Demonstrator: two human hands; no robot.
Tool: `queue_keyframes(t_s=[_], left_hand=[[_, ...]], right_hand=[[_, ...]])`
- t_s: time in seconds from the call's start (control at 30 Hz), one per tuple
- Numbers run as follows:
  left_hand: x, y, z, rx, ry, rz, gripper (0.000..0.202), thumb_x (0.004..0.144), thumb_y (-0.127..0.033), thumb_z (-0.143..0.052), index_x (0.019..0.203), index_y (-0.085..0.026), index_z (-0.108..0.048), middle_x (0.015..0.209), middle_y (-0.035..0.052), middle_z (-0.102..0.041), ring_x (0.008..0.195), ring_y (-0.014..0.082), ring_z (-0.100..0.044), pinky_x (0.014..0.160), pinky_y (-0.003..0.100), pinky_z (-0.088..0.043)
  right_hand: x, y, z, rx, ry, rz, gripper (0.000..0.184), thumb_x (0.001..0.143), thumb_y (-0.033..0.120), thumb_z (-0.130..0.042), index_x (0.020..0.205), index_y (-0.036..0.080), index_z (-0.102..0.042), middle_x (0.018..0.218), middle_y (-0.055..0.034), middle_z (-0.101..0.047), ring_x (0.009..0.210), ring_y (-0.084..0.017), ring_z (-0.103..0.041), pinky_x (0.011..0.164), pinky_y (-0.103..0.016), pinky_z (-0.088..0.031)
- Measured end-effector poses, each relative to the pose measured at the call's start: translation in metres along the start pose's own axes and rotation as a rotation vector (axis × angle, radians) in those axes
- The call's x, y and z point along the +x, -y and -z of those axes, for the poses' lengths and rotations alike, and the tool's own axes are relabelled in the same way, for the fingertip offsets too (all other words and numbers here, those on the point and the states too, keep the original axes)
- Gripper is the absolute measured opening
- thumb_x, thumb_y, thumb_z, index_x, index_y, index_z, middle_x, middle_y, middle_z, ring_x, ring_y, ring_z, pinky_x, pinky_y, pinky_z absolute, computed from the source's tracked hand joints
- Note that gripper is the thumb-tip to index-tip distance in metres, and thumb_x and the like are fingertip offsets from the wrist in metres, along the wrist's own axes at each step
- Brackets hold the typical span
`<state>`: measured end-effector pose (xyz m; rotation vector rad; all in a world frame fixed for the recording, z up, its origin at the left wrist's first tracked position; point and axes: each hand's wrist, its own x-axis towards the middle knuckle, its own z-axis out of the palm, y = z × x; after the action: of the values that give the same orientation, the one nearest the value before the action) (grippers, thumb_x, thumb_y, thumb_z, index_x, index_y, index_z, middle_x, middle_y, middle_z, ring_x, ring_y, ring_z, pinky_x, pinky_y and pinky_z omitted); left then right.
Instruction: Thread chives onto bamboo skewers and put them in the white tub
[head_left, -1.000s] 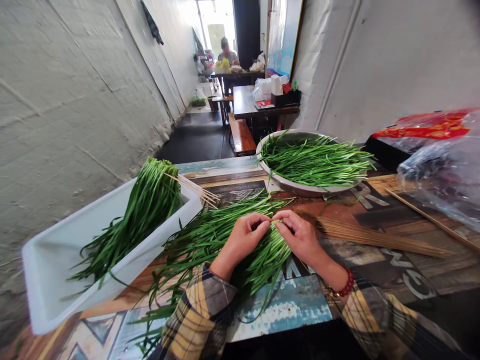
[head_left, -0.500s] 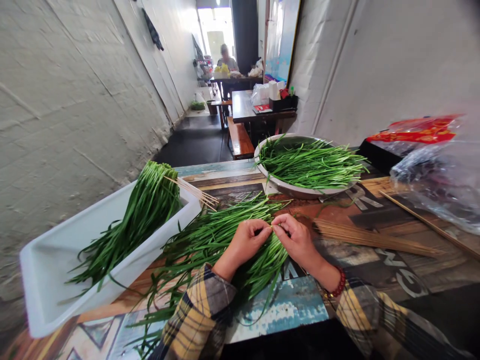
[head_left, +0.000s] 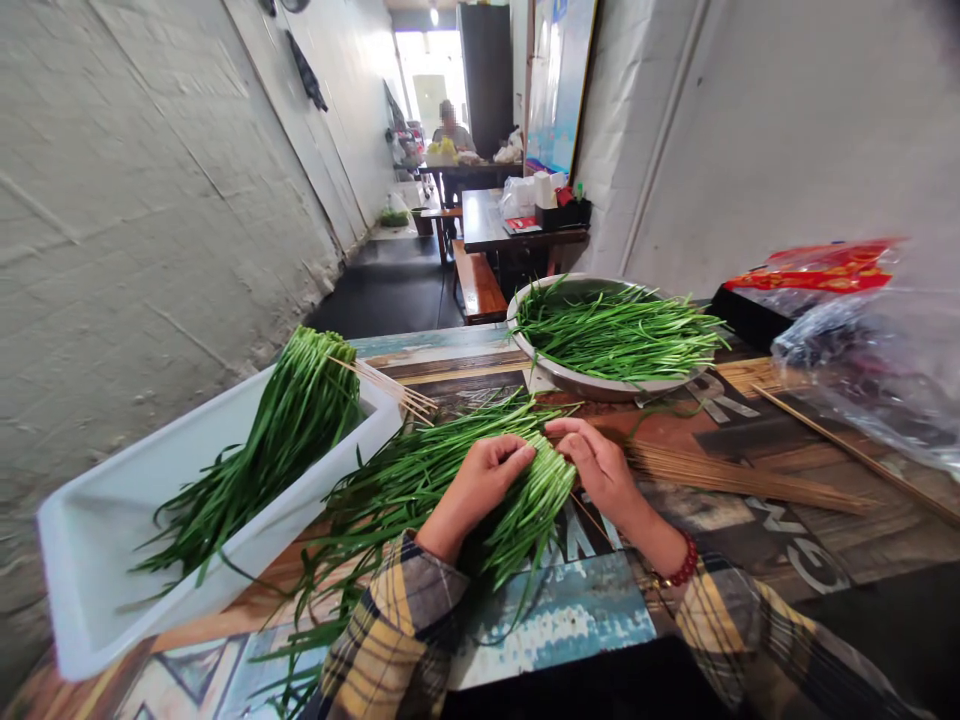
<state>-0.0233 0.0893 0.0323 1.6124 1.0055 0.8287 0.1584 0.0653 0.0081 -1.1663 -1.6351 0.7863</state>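
Observation:
A bunch of garlic chives (head_left: pixel 544 475) lies before me on the table, leaves spread to the left, pale stem ends together. My left hand (head_left: pixel 484 485) is closed on its upper left side, thumb against the stems. At the right side of the stems, my right hand (head_left: pixel 596 465) has bent fingers, with thumb and index finger at the chives. A thin stick shows below the stems near that hand; how it meets them is hidden. Loose bamboo skewers (head_left: pixel 735 475) lie to the right. More chives (head_left: pixel 300 420), threaded on skewers (head_left: pixel 394 390), rest in a white tray (head_left: pixel 75 570).
A wide basin (head_left: pixel 555 372) of loose chives stands behind my hands. Plastic bags (head_left: pixel 862 330) and a long stick (head_left: pixel 847 445) lie at the right. Further off are a bench (head_left: pixel 478 280), a dark table (head_left: pixel 480 215) and a seated person (head_left: pixel 452 130).
Both hands were pinched together over the stems. Now they are apart, the right one slightly further right, and the row of pale stem ends shows between them.

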Motion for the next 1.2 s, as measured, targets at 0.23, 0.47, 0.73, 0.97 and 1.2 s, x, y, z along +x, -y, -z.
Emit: queue_keyframes(t_s=[0.23, 0.47, 0.73, 0.97, 1.2], left_hand=[[0.0, -0.002, 0.009, -0.021, -0.149, 0.009, 0.038, 0.081, -0.047, -0.058, 0.062, -0.014, -0.053, 0.06, -0.0029, -0.042, 0.058, 0.0089, -0.034, 0.052, 0.021, -0.027], [0.0, 0.0, 0.013, 0.016, -0.172, -0.005, 0.041, 0.079, -0.05, -0.058, 0.059, -0.015, -0.048, 0.06, -0.0037, -0.04, 0.059, 0.0089, -0.034, 0.053, 0.021, -0.028], [-0.021, -0.029, 0.01, 0.036, -0.142, 0.01, 0.044, 0.076, -0.054, -0.062, 0.06, -0.015, -0.05, 0.059, -0.0042, -0.038, 0.057, 0.008, -0.032, 0.05, 0.019, -0.027], [-0.056, -0.073, -0.001, -0.04, -0.203, 0.028, 0.043, 0.071, -0.055, -0.067, 0.067, -0.013, -0.056, 0.06, -0.0041, -0.046, 0.055, 0.0072, -0.037, 0.051, 0.019, -0.031], [-0.082, -0.099, -0.014, -0.03, -0.185, -0.031, 0.042, 0.075, -0.053, -0.066, 0.065, -0.014, -0.055, 0.057, -0.0055, -0.044, 0.051, 0.0056, -0.034, 0.049, 0.019, -0.027]], right_hand=[[-0.002, 0.0, 0.015, -0.028, 0.182, -0.051, 0.034, 0.094, 0.045, -0.043, 0.091, 0.016, -0.061, 0.061, 0.0014, -0.061, 0.047, -0.01, -0.053, 0.049, -0.021, -0.042], [-0.02, 0.011, 0.023, -0.095, 0.3, -0.061, 0.026, 0.092, 0.037, -0.05, 0.092, 0.017, -0.065, 0.059, 0.0013, -0.064, 0.049, -0.011, -0.056, 0.05, -0.021, -0.041], [-0.043, 0.031, 0.018, -0.039, 0.14, 0.026, 0.031, 0.094, 0.036, -0.045, 0.09, 0.018, -0.069, 0.053, 0.0033, -0.056, 0.047, -0.012, -0.052, 0.047, -0.021, -0.038], [-0.053, 0.069, 0.032, -0.065, 0.049, 0.197, 0.03, 0.094, 0.032, -0.045, 0.082, 0.019, -0.07, 0.062, -0.0003, -0.063, 0.057, -0.014, -0.057, 0.058, -0.024, -0.042], [-0.071, 0.095, 0.048, -0.094, 0.061, 0.243, 0.029, 0.094, 0.03, -0.046, 0.082, 0.018, -0.069, 0.08, -0.0044, -0.071, 0.075, -0.017, -0.064, 0.07, -0.027, -0.044]])
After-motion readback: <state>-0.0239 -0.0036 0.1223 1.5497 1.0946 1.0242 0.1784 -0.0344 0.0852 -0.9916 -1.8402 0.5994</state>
